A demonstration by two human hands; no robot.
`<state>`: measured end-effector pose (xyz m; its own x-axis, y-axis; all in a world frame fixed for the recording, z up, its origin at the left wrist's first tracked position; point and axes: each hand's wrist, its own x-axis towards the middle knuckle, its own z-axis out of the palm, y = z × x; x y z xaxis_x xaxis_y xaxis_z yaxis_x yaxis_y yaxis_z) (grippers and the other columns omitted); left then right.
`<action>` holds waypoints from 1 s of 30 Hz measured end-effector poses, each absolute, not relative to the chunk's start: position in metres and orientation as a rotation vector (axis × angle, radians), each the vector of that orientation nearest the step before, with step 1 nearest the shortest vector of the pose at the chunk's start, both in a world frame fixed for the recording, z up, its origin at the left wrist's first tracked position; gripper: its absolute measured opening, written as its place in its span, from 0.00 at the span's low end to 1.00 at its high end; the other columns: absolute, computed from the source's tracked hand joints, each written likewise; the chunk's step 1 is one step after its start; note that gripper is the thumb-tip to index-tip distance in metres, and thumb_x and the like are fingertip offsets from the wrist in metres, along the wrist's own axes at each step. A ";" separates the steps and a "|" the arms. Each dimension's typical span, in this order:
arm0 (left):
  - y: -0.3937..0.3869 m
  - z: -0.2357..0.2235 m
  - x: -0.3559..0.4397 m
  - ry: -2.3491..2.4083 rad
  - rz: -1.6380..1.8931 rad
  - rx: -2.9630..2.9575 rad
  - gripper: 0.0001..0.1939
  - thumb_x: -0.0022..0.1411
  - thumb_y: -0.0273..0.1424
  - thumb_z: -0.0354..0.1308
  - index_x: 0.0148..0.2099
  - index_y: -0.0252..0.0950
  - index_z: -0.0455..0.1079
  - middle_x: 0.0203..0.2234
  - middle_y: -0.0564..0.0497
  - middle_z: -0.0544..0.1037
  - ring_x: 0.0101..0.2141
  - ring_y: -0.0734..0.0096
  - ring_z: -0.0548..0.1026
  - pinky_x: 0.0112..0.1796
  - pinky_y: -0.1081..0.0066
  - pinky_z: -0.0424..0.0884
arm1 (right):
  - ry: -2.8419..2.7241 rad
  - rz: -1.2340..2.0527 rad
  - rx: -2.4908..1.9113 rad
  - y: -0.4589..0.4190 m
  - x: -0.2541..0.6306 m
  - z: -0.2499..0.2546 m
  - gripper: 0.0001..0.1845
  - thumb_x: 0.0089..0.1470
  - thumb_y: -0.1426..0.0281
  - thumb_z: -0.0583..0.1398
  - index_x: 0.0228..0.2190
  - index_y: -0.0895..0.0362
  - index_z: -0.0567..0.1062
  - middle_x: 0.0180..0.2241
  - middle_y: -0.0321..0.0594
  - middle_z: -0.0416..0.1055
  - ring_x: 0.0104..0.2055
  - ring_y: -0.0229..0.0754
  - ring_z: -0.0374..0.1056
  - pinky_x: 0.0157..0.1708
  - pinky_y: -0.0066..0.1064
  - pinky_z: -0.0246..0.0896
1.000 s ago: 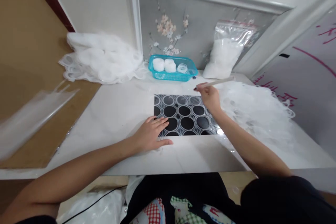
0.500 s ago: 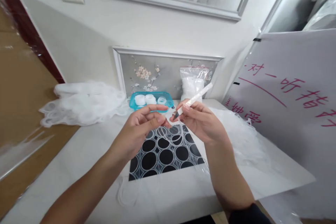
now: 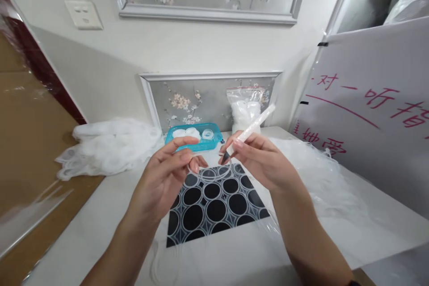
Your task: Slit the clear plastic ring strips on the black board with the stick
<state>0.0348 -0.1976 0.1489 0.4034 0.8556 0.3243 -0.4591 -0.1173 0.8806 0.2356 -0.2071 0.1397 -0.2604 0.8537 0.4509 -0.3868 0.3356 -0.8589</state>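
Note:
My right hand (image 3: 259, 156) grips a slim white pen-shaped tool (image 3: 253, 126) with a dark pointed tip. The tip slants down to the left, and the white end rises to the upper right. My left hand (image 3: 167, 165) has thumb and fingers closed on a thin, clear-white cord loop (image 3: 209, 178). The loop sags between my two hands, and its right end reaches the fingers below the tool's tip. Both hands are above a black mat patterned with circles (image 3: 215, 211).
Behind the hands stands a blue tray (image 3: 201, 145) holding white rings and round pieces. Beside it is a zip bag (image 3: 246, 109) of white pieces. White piles (image 3: 110, 147) lie left, and clear-white material (image 3: 318, 178) lies right. A whiteboard (image 3: 378, 67) borders the table's right side.
My left hand has moved a little away from the right one, and the cord loop now stretches between them. The tool stays in my right hand. The camera view has shifted slightly.

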 end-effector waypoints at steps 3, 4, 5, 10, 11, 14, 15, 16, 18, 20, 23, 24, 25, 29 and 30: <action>-0.195 0.150 0.030 0.407 1.225 1.359 0.11 0.54 0.28 0.64 0.41 0.36 0.78 0.15 0.55 0.72 0.27 0.73 0.73 0.37 0.73 0.71 | -1.452 1.217 -0.461 -0.212 0.239 0.140 0.08 0.57 0.62 0.63 0.32 0.51 0.80 0.32 0.37 0.75 0.33 0.39 0.72 0.39 0.35 0.69; -0.194 0.150 0.028 0.402 1.247 1.399 0.11 0.53 0.28 0.64 0.42 0.36 0.78 0.15 0.55 0.71 0.27 0.72 0.72 0.37 0.73 0.71 | -1.477 1.210 -0.450 -0.214 0.240 0.140 0.08 0.58 0.63 0.62 0.33 0.51 0.80 0.33 0.37 0.75 0.34 0.39 0.72 0.38 0.34 0.69; -0.194 0.150 0.027 0.394 1.269 1.433 0.12 0.53 0.27 0.63 0.42 0.36 0.78 0.15 0.54 0.71 0.27 0.71 0.72 0.36 0.72 0.70 | -1.500 1.208 -0.438 -0.215 0.242 0.140 0.08 0.59 0.63 0.61 0.34 0.51 0.80 0.33 0.37 0.75 0.34 0.38 0.72 0.38 0.33 0.69; -0.198 0.149 0.023 0.339 1.341 1.563 0.13 0.54 0.27 0.61 0.43 0.38 0.77 0.15 0.55 0.70 0.27 0.71 0.70 0.36 0.71 0.69 | -1.563 1.181 -0.412 -0.216 0.247 0.140 0.09 0.61 0.66 0.59 0.36 0.52 0.80 0.34 0.37 0.75 0.36 0.37 0.72 0.39 0.31 0.68; -0.199 0.149 0.023 0.335 1.348 1.572 0.13 0.55 0.27 0.61 0.44 0.38 0.77 0.15 0.55 0.70 0.27 0.71 0.70 0.37 0.71 0.69 | -1.560 1.182 -0.418 -0.216 0.248 0.140 0.08 0.61 0.66 0.59 0.36 0.52 0.80 0.34 0.37 0.75 0.36 0.37 0.72 0.39 0.31 0.68; -0.203 0.152 0.022 0.318 1.315 1.508 0.12 0.56 0.27 0.63 0.44 0.38 0.77 0.16 0.55 0.71 0.29 0.71 0.73 0.40 0.71 0.70 | -1.523 1.234 -0.423 -0.215 0.248 0.140 0.08 0.59 0.65 0.61 0.34 0.52 0.80 0.33 0.38 0.75 0.36 0.38 0.72 0.37 0.31 0.68; -0.203 0.153 0.022 0.304 1.287 1.441 0.12 0.56 0.29 0.63 0.45 0.38 0.77 0.17 0.55 0.73 0.30 0.69 0.74 0.41 0.70 0.71 | -1.495 1.265 -0.407 -0.213 0.247 0.140 0.08 0.59 0.64 0.62 0.33 0.52 0.80 0.32 0.37 0.74 0.36 0.39 0.71 0.36 0.31 0.68; -0.204 0.154 0.022 0.284 1.256 1.354 0.14 0.57 0.33 0.63 0.46 0.38 0.76 0.18 0.54 0.74 0.31 0.67 0.76 0.43 0.68 0.71 | -1.456 1.300 -0.384 -0.211 0.246 0.139 0.07 0.58 0.64 0.62 0.32 0.52 0.80 0.31 0.37 0.74 0.36 0.39 0.71 0.36 0.31 0.68; -0.206 0.156 0.023 0.231 1.196 1.161 0.23 0.60 0.45 0.60 0.51 0.36 0.74 0.24 0.52 0.78 0.36 0.62 0.78 0.46 0.64 0.72 | -1.344 1.383 -0.345 -0.206 0.242 0.137 0.07 0.56 0.63 0.64 0.30 0.52 0.80 0.29 0.35 0.73 0.35 0.38 0.71 0.39 0.31 0.67; -0.208 0.156 0.023 0.161 1.159 1.016 0.34 0.60 0.56 0.53 0.56 0.35 0.70 0.32 0.48 0.81 0.43 0.57 0.78 0.51 0.62 0.70 | -1.211 1.485 -0.342 -0.198 0.239 0.133 0.07 0.53 0.62 0.66 0.29 0.52 0.79 0.28 0.34 0.73 0.35 0.37 0.71 0.42 0.31 0.66; -0.213 0.155 0.025 0.068 1.157 0.917 0.41 0.59 0.61 0.46 0.64 0.38 0.60 0.47 0.46 0.78 0.55 0.55 0.71 0.58 0.59 0.61 | -1.019 1.661 -0.369 -0.188 0.234 0.129 0.08 0.49 0.61 0.68 0.29 0.52 0.78 0.25 0.32 0.73 0.34 0.36 0.70 0.45 0.32 0.64; -0.216 0.155 0.025 0.049 1.161 0.897 0.42 0.59 0.61 0.46 0.66 0.41 0.56 0.52 0.46 0.75 0.58 0.55 0.67 0.60 0.58 0.58 | -0.963 1.713 -0.371 -0.186 0.233 0.128 0.09 0.49 0.62 0.69 0.29 0.51 0.77 0.24 0.31 0.73 0.34 0.36 0.70 0.46 0.32 0.64; -0.219 0.155 0.026 0.034 1.164 0.880 0.43 0.59 0.62 0.45 0.68 0.43 0.52 0.56 0.46 0.72 0.60 0.55 0.64 0.61 0.57 0.55 | -0.915 1.761 -0.368 -0.184 0.231 0.127 0.09 0.48 0.62 0.69 0.29 0.51 0.77 0.24 0.30 0.73 0.34 0.36 0.70 0.45 0.32 0.64; -0.228 0.157 0.029 0.000 1.145 0.833 0.46 0.57 0.63 0.45 0.70 0.48 0.44 0.65 0.48 0.58 0.66 0.53 0.52 0.64 0.55 0.46 | -0.801 1.898 -0.342 -0.181 0.227 0.124 0.10 0.47 0.63 0.70 0.30 0.51 0.75 0.24 0.28 0.74 0.36 0.36 0.71 0.44 0.32 0.65; -0.228 0.157 0.029 -0.003 1.146 0.835 0.46 0.57 0.64 0.45 0.70 0.49 0.43 0.66 0.48 0.57 0.66 0.53 0.51 0.64 0.55 0.45 | -0.787 1.917 -0.339 -0.181 0.226 0.123 0.10 0.47 0.63 0.70 0.30 0.51 0.75 0.24 0.28 0.74 0.36 0.36 0.71 0.43 0.32 0.65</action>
